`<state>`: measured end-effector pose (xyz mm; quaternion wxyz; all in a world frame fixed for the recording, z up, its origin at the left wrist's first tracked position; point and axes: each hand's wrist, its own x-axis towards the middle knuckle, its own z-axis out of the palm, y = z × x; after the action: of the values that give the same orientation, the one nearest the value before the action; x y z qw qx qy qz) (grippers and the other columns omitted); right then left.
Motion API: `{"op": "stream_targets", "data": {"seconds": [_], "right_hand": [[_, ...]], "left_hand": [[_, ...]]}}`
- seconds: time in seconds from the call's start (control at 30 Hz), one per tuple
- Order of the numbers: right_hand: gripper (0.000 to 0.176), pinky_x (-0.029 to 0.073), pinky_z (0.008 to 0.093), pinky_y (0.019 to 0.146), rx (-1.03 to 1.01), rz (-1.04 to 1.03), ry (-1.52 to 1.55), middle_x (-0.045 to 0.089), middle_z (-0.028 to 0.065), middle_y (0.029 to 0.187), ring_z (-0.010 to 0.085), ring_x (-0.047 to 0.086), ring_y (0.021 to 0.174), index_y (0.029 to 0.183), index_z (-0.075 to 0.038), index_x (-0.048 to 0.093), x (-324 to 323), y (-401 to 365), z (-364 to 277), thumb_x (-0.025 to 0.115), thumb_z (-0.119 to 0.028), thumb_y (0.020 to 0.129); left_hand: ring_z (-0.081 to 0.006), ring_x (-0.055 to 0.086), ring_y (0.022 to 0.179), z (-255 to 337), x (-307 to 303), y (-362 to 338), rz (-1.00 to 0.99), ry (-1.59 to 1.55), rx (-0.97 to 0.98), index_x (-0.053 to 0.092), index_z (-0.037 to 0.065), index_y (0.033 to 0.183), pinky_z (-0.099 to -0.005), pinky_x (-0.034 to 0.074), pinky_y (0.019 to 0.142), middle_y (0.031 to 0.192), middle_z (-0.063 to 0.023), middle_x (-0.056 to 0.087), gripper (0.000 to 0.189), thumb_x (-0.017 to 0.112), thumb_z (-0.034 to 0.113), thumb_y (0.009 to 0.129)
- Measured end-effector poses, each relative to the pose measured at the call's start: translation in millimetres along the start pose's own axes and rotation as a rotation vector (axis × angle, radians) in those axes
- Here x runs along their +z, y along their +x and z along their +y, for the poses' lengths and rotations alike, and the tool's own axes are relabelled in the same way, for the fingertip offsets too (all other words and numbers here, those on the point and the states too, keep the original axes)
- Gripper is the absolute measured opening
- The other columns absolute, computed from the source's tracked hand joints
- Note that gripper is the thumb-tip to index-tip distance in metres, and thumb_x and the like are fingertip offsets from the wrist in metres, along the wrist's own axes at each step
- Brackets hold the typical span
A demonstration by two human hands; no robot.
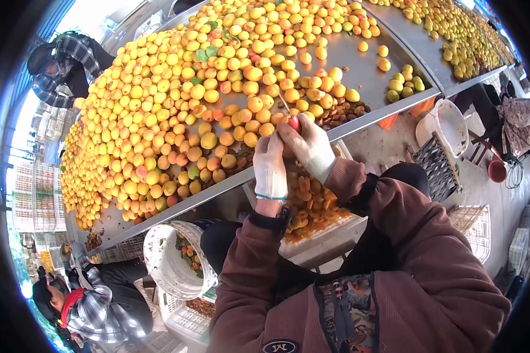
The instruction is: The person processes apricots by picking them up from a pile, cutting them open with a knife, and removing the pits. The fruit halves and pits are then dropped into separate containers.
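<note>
My right hand [308,144], in a white glove, is closed around the red handle of a small knife [294,123]. Its thin blade points up and away, over the fruit. Just beside it, my gloved left hand [270,167] is also closed, fingers almost touching the right ones. Whatever it grips is hidden from me. Both hands are above the near rim of a metal table [368,120] heaped with yellow-orange apricots [153,117]. Brown pits [344,112] lie near the rim, right of the knife. Below my hands, cut apricot halves [309,200] fill a pale crate [327,232].
A white bucket [176,259] stands left of my knees, with another bucket [447,126] to the right by a dark woven basket [436,165]. One person [100,306] sits at lower left; another person [65,67] is at the table's far left. Crates [474,226] stand on the floor.
</note>
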<state>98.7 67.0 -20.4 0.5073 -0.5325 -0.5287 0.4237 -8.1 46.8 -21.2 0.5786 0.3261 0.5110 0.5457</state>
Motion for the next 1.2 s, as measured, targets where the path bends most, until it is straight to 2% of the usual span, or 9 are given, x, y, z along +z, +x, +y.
{"op": "stream_targets", "data": {"seconds": [0.1, 0.23, 0.43, 0.57, 0.77, 0.87, 0.97, 1.07, 1.2], "right_hand": [[0.031, 0.048, 0.0326, 0.067, 0.070, 0.064, 0.051, 0.060, 0.0135, 0.077, 0.0203, 0.059, 0.072, 0.089, 0.000, 0.055, 3, 2, 7, 0.060, -0.030, 0.090], [0.031, 0.049, 0.0288, 0.067, 0.225, 0.096, 0.362, 0.064, 0.0090, 0.083, 0.0152, 0.061, 0.076, 0.102, 0.004, 0.059, 4, 10, 22, 0.058, -0.026, 0.093], [0.029, 0.051, 0.0266, 0.066, 0.431, -0.020, 0.562, 0.066, 0.0097, 0.086, 0.0162, 0.064, 0.076, 0.105, 0.004, 0.060, -15, 12, 0, 0.060, -0.021, 0.090], [0.030, 0.052, 0.0262, 0.056, 0.458, -0.012, 0.601, 0.063, 0.0087, 0.092, 0.0142, 0.063, 0.071, 0.108, -0.001, 0.057, -20, 17, 10, 0.058, -0.025, 0.090], [0.044, 0.050, 0.0209, 0.062, 0.358, -0.177, 0.516, 0.063, 0.0030, 0.090, 0.0072, 0.060, 0.078, 0.105, -0.001, 0.058, -25, 6, -12, 0.060, -0.044, 0.094], [0.040, 0.049, 0.0258, 0.059, 0.405, -0.205, 0.398, 0.063, 0.0018, 0.083, 0.0080, 0.059, 0.073, 0.106, -0.002, 0.058, -21, 6, -12, 0.060, -0.040, 0.094], [0.032, 0.048, 0.0324, 0.058, 0.115, -0.079, -0.021, 0.061, 0.0063, 0.075, 0.0171, 0.060, 0.065, 0.101, -0.003, 0.055, -19, -2, -14, 0.060, -0.034, 0.094], [0.026, 0.048, 0.0395, 0.062, -0.089, 0.011, -0.278, 0.057, 0.0176, 0.073, 0.0384, 0.059, 0.070, 0.089, -0.003, 0.049, -14, -9, -18, 0.061, -0.027, 0.091], [0.027, 0.051, 0.0446, 0.068, -0.256, 0.008, -0.374, 0.062, 0.0191, 0.076, 0.0401, 0.063, 0.076, 0.091, -0.006, 0.053, -7, -10, -14, 0.061, -0.032, 0.089]], "left_hand": [[-0.0056, 0.042, 0.072, 0, 3, -1, 0.068, 0.046, 0.108, 0.058, 0.002, 0.090, -0.0222, 0.036, 0.064, 0.079, 0.0039, 0.049, 0.024, 0.062, 0.025, 0.095], [-0.0062, 0.047, 0.076, 7, 12, -11, 0.017, 0.084, 0.242, 0.055, 0.001, 0.093, -0.0208, 0.041, 0.073, 0.083, 0.0020, 0.053, 0.013, 0.057, 0.013, 0.097], [-0.0097, 0.048, 0.094, 4, 2, -6, -0.148, 0.132, 0.244, 0.057, 0.001, 0.109, -0.0234, 0.040, 0.087, 0.101, -0.0012, 0.054, 0.020, 0.051, 0.017, 0.099], [-0.0114, 0.052, 0.093, 1, 9, -3, -0.185, 0.116, 0.299, 0.056, 0.002, 0.113, -0.0244, 0.044, 0.085, 0.104, -0.0033, 0.056, 0.023, 0.049, 0.020, 0.100], [-0.0055, 0.047, 0.058, 30, 15, -11, -0.196, 0.066, 0.130, 0.057, 0.004, 0.107, -0.0205, 0.038, 0.049, 0.083, 0.0005, 0.057, 0.027, 0.045, 0.028, 0.102], [-0.0076, 0.052, 0.064, 30, 10, -11, -0.184, -0.006, 0.013, 0.058, 0.004, 0.105, -0.0214, 0.043, 0.055, 0.089, -0.0026, 0.058, 0.028, 0.047, 0.030, 0.101], [-0.0093, 0.055, 0.073, 23, 13, -9, -0.091, 0.039, 0.009, 0.058, 0.004, 0.105, -0.0235, 0.047, 0.061, 0.094, -0.0033, 0.058, 0.028, 0.048, 0.030, 0.100], [-0.0113, 0.057, 0.082, 24, 10, -8, -0.030, 0.048, -0.036, 0.059, 0.003, 0.105, -0.0260, 0.049, 0.070, 0.097, -0.0036, 0.059, 0.028, 0.049, 0.028, 0.100], [-0.0139, 0.058, 0.084, 7, -6, 2, -0.033, -0.206, -0.185, 0.059, -0.001, 0.105, -0.0281, 0.048, 0.080, 0.099, -0.0051, 0.060, 0.023, 0.052, 0.019, 0.095]]}}
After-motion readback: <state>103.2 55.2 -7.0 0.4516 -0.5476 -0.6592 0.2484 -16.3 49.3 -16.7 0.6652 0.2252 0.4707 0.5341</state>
